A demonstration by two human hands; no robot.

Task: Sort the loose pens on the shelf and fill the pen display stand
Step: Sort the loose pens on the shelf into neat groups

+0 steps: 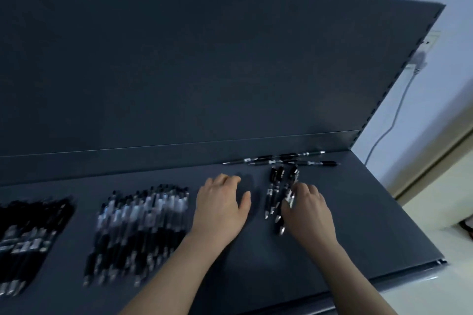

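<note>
My left hand [220, 202] lies palm down on the shelf [371, 212], its fingers loosely spread and holding nothing. My right hand [308, 212] sits just beside it on a small bunch of pens [275, 186], fingers curled, thumb and forefinger pinching one pen with a silver clip.

I count four groups of pens, all on the shelf. The small bunch under my right hand has perhaps five or six. A few crosswise pens [284, 158] lie against the back panel [179, 71], maybe four. A wide middle row [138, 227] lies left of my left hand, and a dark far-left row [28, 240] is cut off by the frame edge. Both rows are smeared by blur, so I cannot count them. My right palm hides part of the small bunch.
</note>
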